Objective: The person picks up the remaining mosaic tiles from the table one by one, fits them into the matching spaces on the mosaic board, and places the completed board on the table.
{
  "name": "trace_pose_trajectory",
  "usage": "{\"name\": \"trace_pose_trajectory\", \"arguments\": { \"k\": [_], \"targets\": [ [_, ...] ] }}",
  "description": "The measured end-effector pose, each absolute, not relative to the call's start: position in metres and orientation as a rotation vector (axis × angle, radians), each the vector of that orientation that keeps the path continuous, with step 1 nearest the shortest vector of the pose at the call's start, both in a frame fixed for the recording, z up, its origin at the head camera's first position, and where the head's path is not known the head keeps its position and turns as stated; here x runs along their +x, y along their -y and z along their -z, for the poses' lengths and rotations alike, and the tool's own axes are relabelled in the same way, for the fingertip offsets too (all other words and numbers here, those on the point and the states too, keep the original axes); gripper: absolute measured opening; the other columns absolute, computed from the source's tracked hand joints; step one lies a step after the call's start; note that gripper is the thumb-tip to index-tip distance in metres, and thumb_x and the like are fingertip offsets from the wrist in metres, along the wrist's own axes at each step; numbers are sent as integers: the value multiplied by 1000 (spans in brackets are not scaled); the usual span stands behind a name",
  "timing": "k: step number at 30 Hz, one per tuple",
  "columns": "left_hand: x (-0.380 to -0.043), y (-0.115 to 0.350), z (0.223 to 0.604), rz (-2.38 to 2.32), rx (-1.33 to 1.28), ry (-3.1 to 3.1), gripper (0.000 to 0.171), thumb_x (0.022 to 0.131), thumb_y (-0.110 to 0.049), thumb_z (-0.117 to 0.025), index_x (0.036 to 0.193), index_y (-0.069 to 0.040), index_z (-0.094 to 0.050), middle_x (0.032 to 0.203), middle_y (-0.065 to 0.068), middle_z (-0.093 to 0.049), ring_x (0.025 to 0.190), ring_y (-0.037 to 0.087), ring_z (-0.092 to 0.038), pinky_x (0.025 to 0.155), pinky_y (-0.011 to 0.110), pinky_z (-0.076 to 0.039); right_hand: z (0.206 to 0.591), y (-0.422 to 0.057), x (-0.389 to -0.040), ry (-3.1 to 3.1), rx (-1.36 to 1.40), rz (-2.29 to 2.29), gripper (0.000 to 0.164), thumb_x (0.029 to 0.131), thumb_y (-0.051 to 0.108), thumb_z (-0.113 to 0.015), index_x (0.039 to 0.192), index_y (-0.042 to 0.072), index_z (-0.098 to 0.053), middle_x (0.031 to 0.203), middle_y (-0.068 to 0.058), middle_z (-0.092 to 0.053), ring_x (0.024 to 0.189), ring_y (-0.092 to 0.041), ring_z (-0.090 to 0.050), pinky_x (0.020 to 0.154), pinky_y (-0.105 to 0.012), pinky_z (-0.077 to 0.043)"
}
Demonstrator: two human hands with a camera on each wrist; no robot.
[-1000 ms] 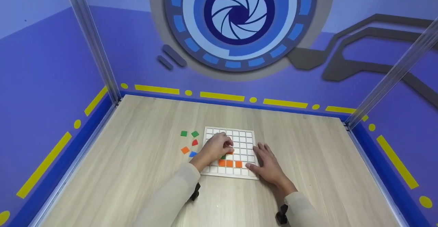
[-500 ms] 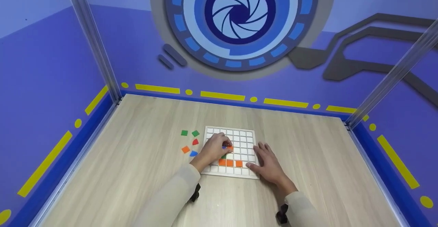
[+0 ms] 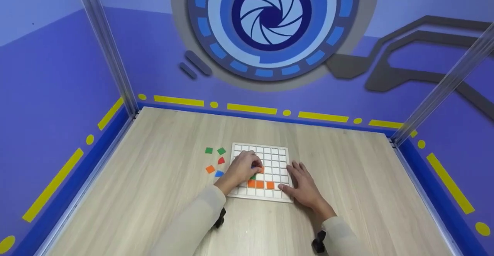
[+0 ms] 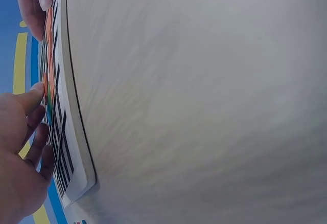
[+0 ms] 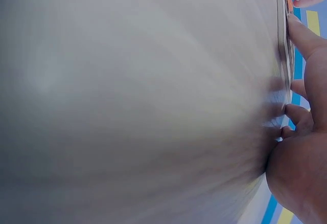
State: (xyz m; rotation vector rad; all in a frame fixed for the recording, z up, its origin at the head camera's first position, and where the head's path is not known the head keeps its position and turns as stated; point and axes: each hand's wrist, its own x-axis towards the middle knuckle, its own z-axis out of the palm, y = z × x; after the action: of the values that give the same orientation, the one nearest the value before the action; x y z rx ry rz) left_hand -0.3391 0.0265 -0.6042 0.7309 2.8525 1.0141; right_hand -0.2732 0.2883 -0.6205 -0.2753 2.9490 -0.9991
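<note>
A white grid board [image 3: 278, 199] lies on the table beneath both hands. My left hand [image 3: 244, 166] reaches over its middle, fingers curled, with thumb and fingertips pinching an orange square tile [image 3: 262, 170] at the grid. In the left wrist view the left thumb [image 4: 34, 92] is right at that tile's edge. Three orange tiles [image 3: 260, 184] sit in a row nearer the front, and a green tile [image 3: 253, 177] shows partly below the hand. A bit of blue by the fingertips is mostly hidden. My right hand [image 3: 305, 186] rests along the board's right edge, thumb on its face, fingers extended.
Left of the board lie loose pieces: green tiles [image 3: 208, 150], a red piece [image 3: 221, 160], an orange tile [image 3: 210, 169] and a blue piece [image 3: 219, 173]. Blue-purple printed panels [image 3: 162, 55] enclose the wooden table [image 3: 170, 144] at the back and sides.
The orange tile under my left fingertips has shifted slightly within the grid, the left hand staying close over it. My right hand keeps its place on the board's edge.
</note>
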Motion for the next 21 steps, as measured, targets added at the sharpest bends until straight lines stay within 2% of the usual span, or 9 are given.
{"name": "trace_pose_trajectory", "arguments": {
  "k": [5,13,21],
  "targets": [
    [-338,-27,607,-979,775,-2860,12,100,-30,-77,106,-20,-79,104,-6,-64,100,13,-55,92,36,-49,621,-289,-273,-2942,-273,1002,85,95,49,-77,160,5,-44,172,-20,-27,161,-43,-11,125,-64,-14],
    [-342,-28,610,-1041,707,-2870,10,100,-26,-77,106,-18,-77,104,-6,-61,101,13,-56,92,34,-51,621,-289,-275,-2938,-269,1017,85,94,49,-77,160,6,-45,173,-18,-25,161,-41,-9,126,-63,-13],
    [-342,-27,609,-1034,702,-2887,13,100,-28,-77,107,-17,-76,103,-5,-61,99,14,-53,88,32,-50,623,-289,-272,-2943,-267,1023,83,94,47,-78,159,6,-46,172,-19,-27,161,-42,-11,125,-64,-14]
  ]
}}
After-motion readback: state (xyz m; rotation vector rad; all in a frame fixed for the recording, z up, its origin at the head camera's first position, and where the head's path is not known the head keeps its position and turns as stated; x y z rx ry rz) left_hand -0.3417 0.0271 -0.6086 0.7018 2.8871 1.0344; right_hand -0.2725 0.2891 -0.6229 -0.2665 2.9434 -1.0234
